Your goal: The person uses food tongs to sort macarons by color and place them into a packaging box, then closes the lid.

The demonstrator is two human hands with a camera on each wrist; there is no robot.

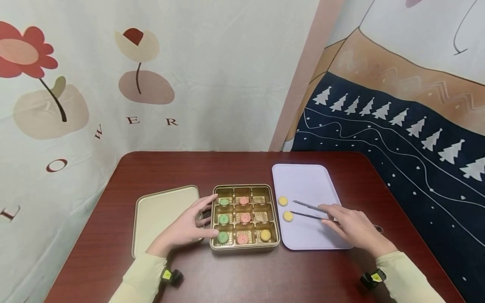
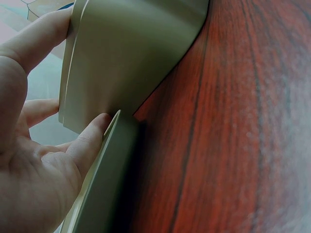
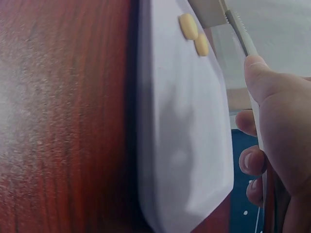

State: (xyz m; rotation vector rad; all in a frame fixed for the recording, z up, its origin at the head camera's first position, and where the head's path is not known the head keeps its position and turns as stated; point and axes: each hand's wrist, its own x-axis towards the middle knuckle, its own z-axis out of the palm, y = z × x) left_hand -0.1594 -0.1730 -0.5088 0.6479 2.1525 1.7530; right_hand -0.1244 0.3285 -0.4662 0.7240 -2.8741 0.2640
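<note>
Tongs (image 1: 308, 215) grasped in right hand (image 1: 354, 226), tips parted above tray (image 1: 307, 181), left hand (image 1: 185, 226) unclenched at tin's (image 1: 248, 247) edge, tray's far end bare

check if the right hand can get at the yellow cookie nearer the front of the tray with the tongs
Probably yes: the right hand holds the tongs with tips apart, close to that yellow cookie, and nothing visible blocks the way.

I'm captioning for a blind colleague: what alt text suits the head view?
A person's right hand holds open metal tongs over a lilac tray, their tips near two yellow macaron-like rounds. The left hand touches the left edge of a gold tin holding three green rounds, three pink rounds and one yellow round, with a gold lid to the left.
</note>
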